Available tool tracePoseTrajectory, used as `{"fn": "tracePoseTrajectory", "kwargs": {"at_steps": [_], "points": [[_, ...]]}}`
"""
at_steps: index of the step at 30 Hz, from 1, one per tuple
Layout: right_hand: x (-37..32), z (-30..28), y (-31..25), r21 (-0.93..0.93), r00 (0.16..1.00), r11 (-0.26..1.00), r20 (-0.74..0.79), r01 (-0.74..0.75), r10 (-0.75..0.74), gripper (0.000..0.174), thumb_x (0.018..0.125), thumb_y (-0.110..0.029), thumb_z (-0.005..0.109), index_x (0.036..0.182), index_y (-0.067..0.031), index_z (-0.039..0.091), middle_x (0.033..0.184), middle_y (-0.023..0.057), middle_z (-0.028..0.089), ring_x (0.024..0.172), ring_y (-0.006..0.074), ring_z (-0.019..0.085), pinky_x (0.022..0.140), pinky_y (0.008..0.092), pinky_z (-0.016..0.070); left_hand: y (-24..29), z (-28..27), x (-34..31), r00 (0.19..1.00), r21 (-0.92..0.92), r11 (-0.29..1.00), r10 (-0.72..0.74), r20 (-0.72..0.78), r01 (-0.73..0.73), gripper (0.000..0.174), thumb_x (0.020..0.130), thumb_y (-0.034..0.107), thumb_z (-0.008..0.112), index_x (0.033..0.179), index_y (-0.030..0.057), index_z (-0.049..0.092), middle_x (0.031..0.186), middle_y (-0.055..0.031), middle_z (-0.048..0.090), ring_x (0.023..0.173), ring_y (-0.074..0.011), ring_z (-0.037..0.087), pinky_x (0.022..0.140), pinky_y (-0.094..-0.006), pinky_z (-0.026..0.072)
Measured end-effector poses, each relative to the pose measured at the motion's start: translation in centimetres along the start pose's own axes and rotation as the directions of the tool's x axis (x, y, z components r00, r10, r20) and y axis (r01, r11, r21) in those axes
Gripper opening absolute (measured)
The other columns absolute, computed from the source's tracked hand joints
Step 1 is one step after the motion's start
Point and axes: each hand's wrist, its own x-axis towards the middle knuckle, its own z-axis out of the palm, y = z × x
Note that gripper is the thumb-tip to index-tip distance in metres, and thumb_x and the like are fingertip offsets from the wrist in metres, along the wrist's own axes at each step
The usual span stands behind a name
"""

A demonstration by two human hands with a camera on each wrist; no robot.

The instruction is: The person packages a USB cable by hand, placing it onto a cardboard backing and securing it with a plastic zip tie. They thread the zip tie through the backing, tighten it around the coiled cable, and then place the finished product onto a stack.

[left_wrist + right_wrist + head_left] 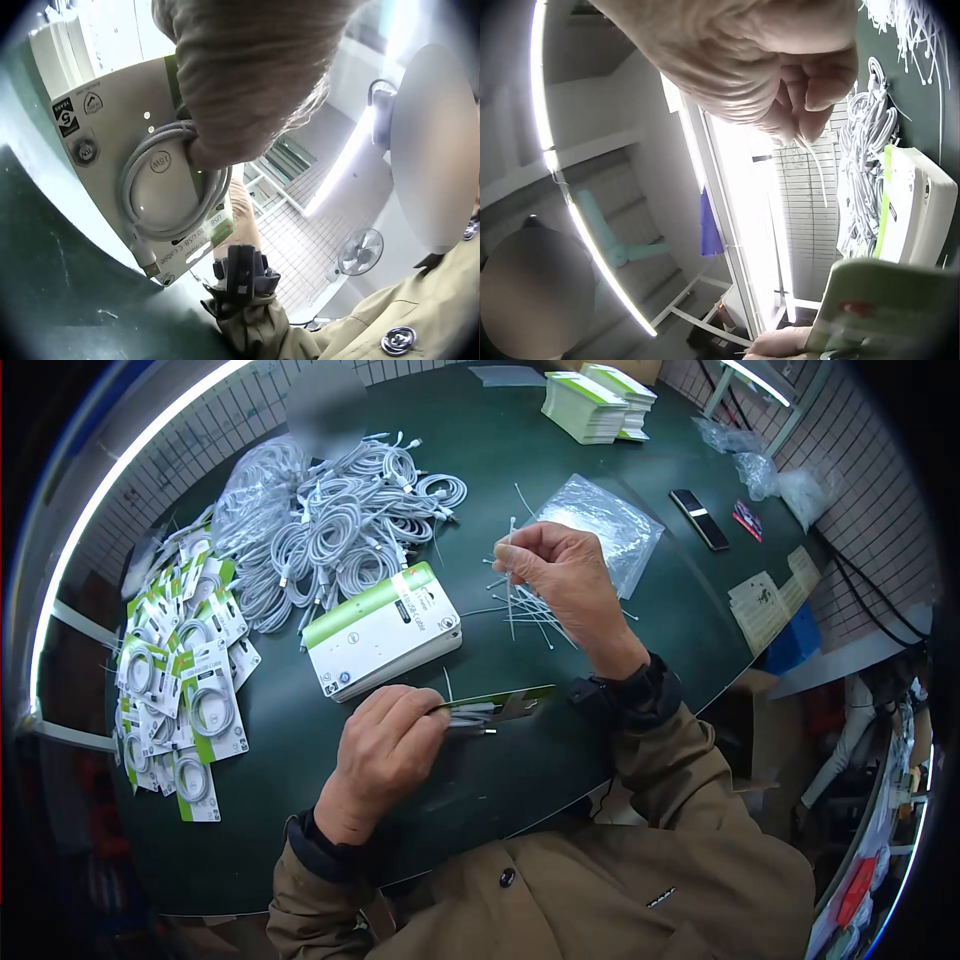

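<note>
In my left hand point(388, 752) I grip a printed green-and-white packaging card point(105, 112), held on edge over the table's front. A coiled grey-white USB cable point(129, 191) lies against the card's face, with my left thumb and fingers pressing at its upper part. My right hand point(568, 575) is raised to the right of the card stack, thumb and fingertips pinching a thin white cable tie point(820, 174). Below it several loose cable ties point(540, 622) are scattered on the green table. A stack of cards point(385, 628) sits just beyond my left hand.
A big heap of coiled cables point(340, 530) lies at the back left. Carded cables point(208, 710) are piled at the left edge. A clear plastic bag point(610, 525), a phone point(698, 518) and paper sheets point(760, 605) lie to the right. More card stacks point(585, 412) stand at the back.
</note>
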Motion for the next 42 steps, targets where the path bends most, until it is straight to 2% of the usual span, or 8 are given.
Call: {"fn": "tracePoseTrajectory", "kwargs": {"at_steps": [5,14,17,20,26,29,38,42], "points": [[-1.1,1.0,-0.4,0.084,0.965,0.968,0.134,-0.236,0.224,0.018,0.099,-0.017,0.077,0.099,0.0004,0.072,0.085,0.0072,0.074,0.068,0.0072,0.065,0.057,0.0194,0.0484,0.3,-0.5,-0.8,1.0,-0.024,1.0,0.006,-0.014,-0.007,0.026,0.068,-0.01,0.078,0.088,0.0002,0.066,0.092,-0.0119,0.069,0.08,-0.0302,0.07,0.071,-0.0381,0.0584],[-2.0,2.5,1.7,0.08,0.898,0.927,0.289,-0.368,0.331,0.018,0.1,-0.019,0.076,0.098,-0.0022,0.069,0.087,0.0053,0.073,0.069,0.0046,0.066,0.058,0.0171,0.0504,-0.3,-0.5,-2.0,0.999,-0.038,0.999,0.014,-0.034,-0.015,0.028,0.067,-0.012,0.079,0.089,-0.0007,0.066,0.092,-0.013,0.07,0.081,-0.0315,0.071,0.073,-0.0388,0.06],[-2.0,2.8,3.0,0.092,0.87,0.904,0.328,-0.418,0.369,0.024,0.096,-0.021,0.079,0.104,0.0003,0.07,0.09,0.0079,0.076,0.074,0.0089,0.071,0.061,0.0188,0.0518,-0.6,-0.1,-2.5,0.999,-0.057,0.998,-0.004,-0.041,0.002,0.028,0.068,-0.012,0.079,0.09,-0.0011,0.067,0.092,-0.0133,0.07,0.08,-0.0318,0.071,0.072,-0.0388,0.0603],[-2.4,3.5,3.1,0.081,0.856,0.897,0.349,-0.434,0.382,0.024,0.096,-0.02,0.079,0.103,0.0005,0.07,0.09,0.0076,0.075,0.075,0.0092,0.072,0.062,0.0187,0.0522,-1.0,0.5,-2.9,0.996,-0.05,0.999,-0.005,-0.084,0.001,0.017,0.071,-0.003,0.077,0.085,-0.0019,0.068,0.089,-0.0122,0.068,0.077,-0.0282,0.07,0.07,-0.0376,0.0589],[-2.8,3.9,4.2,0.101,0.806,0.852,0.399,-0.513,0.438,0.023,0.096,-0.019,0.078,0.104,0.0008,0.07,0.09,0.0086,0.075,0.076,0.0094,0.072,0.062,0.0176,0.0529,-1.2,0.6,-3.1,0.997,-0.063,0.998,0.016,-0.082,-0.021,0.021,0.066,0.001,0.077,0.085,-0.0031,0.068,0.088,-0.0143,0.067,0.075,-0.0285,0.069,0.065,-0.0375,0.0574],[-3.1,4.4,3.7,0.079,0.783,0.832,0.398,-0.549,0.479,0.016,0.099,-0.016,0.075,0.099,-0.0025,0.066,0.089,0.0061,0.072,0.073,0.0058,0.068,0.06,0.0151,0.0519,-1.1,0.7,-3.2,0.996,-0.074,0.997,0.019,-0.092,-0.026,0.021,0.066,0.002,0.077,0.084,-0.0036,0.068,0.087,-0.0147,0.066,0.073,-0.0283,0.068,0.064,-0.0371,0.0566],[-3.8,4.9,2.6,-0.016,0.801,0.868,0.379,-0.496,0.464,0.017,0.099,-0.017,0.075,0.098,-0.0028,0.067,0.089,0.0055,0.073,0.073,0.0057,0.068,0.061,0.0157,0.0503,-1.2,0.6,-3.2,0.996,-0.08,0.996,0.019,-0.089,-0.026,0.02,0.066,0.004,0.077,0.083,-0.0033,0.068,0.087,-0.0142,0.066,0.072,-0.0278,0.068,0.063,-0.0363,0.0558],[-3.8,4.8,2.9,-0.019,0.818,0.888,0.38,-0.46,0.432,0.022,0.097,-0.018,0.076,0.101,0.0021,0.069,0.091,0.0108,0.075,0.078,0.0115,0.074,0.066,0.0197,0.0553,-1.0,0.5,-3.1,0.996,-0.085,0.996,0.016,-0.086,-0.023,0.02,0.066,0.004,0.077,0.083,-0.0029,0.068,0.086,-0.0138,0.066,0.072,-0.0275,0.068,0.062,-0.0361,0.0557]]}}
